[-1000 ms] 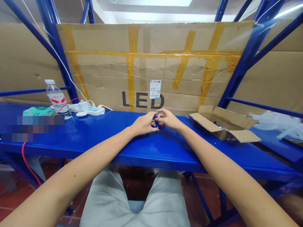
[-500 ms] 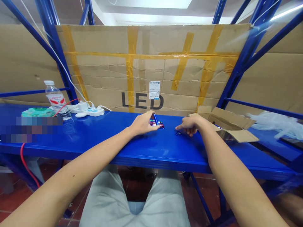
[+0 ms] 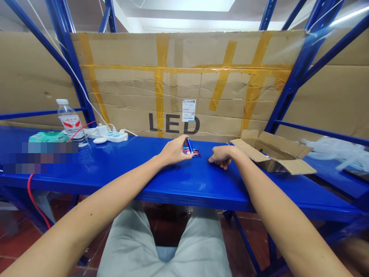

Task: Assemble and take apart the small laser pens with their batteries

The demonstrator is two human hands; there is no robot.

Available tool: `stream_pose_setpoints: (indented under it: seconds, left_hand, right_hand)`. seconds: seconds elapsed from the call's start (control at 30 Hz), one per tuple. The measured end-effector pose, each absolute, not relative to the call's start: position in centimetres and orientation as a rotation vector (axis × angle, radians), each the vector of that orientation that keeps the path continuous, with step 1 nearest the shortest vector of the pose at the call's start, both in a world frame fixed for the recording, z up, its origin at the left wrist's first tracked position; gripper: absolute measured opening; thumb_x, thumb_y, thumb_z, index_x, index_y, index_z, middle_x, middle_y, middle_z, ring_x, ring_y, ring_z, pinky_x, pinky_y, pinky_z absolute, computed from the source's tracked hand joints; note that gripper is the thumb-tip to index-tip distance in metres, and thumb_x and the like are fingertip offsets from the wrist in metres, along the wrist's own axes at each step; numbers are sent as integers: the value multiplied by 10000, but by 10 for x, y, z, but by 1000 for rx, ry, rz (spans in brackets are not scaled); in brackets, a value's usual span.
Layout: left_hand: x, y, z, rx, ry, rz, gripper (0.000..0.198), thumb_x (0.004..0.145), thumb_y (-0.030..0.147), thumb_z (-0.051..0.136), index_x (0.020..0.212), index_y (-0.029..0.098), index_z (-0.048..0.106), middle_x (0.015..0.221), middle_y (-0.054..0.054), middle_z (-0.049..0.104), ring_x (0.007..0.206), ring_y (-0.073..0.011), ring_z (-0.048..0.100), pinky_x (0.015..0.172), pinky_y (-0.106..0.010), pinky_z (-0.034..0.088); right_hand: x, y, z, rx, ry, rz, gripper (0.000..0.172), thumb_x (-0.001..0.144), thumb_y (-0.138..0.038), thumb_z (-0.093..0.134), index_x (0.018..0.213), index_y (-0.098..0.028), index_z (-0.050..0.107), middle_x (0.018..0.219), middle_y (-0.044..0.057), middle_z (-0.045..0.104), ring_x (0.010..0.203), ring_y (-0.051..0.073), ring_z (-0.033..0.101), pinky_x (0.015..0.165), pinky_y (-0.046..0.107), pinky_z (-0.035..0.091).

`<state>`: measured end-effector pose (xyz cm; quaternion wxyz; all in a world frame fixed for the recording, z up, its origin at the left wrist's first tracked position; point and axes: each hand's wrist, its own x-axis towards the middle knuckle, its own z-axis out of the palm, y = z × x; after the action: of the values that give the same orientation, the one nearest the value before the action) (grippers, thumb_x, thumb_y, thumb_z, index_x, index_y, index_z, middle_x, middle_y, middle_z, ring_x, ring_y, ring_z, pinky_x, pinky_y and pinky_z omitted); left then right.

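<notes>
This was a storeroom-style workshop: a rack of blue steel uprights (image 3: 65, 50) carried a glossy blue metal workbench (image 3: 184, 188), backed by brown cardboard sheets patched with yellow tape (image 3: 129, 50), with a white power strip (image 3: 115, 137) and a red tiled floor (image 3: 17, 246).

Both forearms extend forward and inward from the lower corners of the view. The left forearm (image 3: 95, 196) and right forearm (image 3: 282, 207) converge at the wrists, each held low and nearly level. The left hand (image 3: 173, 151) is palm-down, its fingers (image 3: 179, 143) reaching forward and drawn together at the tips. The right hand (image 3: 221, 156) is curled into a loose fist, knuckles uppermost, with the index finger (image 3: 212, 158) directed toward the left hand. The hands stand apart, not touching. The right thumb is probably tucked beneath, though it is hard to make out from this view.
</notes>
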<state>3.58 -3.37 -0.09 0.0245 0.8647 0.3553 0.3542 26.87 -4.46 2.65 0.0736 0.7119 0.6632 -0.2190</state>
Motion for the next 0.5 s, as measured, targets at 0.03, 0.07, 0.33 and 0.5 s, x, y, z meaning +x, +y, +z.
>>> stream_pose_setpoints:
  seconds: [0.03, 0.07, 0.33, 0.5]
  left_hand:
    - [36, -32, -2, 2632, 1075, 1107, 685, 702, 412, 717, 1289, 159, 469, 968, -74, 636, 852, -217, 617, 740, -339, 470]
    - [37, -31, -3, 2572, 1038, 1124, 700, 701, 378, 718, 1308, 155, 449, 950, -66, 630, 818, -200, 614, 728, -333, 471]
    - [43, -24, 5, 1583, 819, 1181, 743, 667, 29, 565, 1342, 194, 303, 953, -49, 603, 584, -93, 567, 519, -264, 432]
    - [40, -22, 10, 1332, 771, 1123, 571, 656, 4, 548, 1193, 159, 435, 821, -29, 590, 515, -72, 493, 438, -233, 300]
  right_hand:
    - [268, -45, 26, 2150, 2026, -642, 145, 785, -237, 616, 724, -105, 613, 561, 92, 653, 452, 198, 636, 475, 309, 521]
    - [268, -44, 26, 2166, 2063, -634, 116, 782, -206, 598, 716, -113, 613, 548, 91, 649, 442, 198, 627, 474, 319, 523]
    - [256, -36, 20, 2142, 2574, -1205, 94, 758, -81, 490, 775, -153, 548, 604, 65, 650, 514, 190, 636, 474, 307, 518]
    - [237, -37, 14, 2118, 2724, -1739, 188, 748, -50, 481, 887, -161, 542, 509, -28, 468, 446, 129, 503, 450, 266, 479]
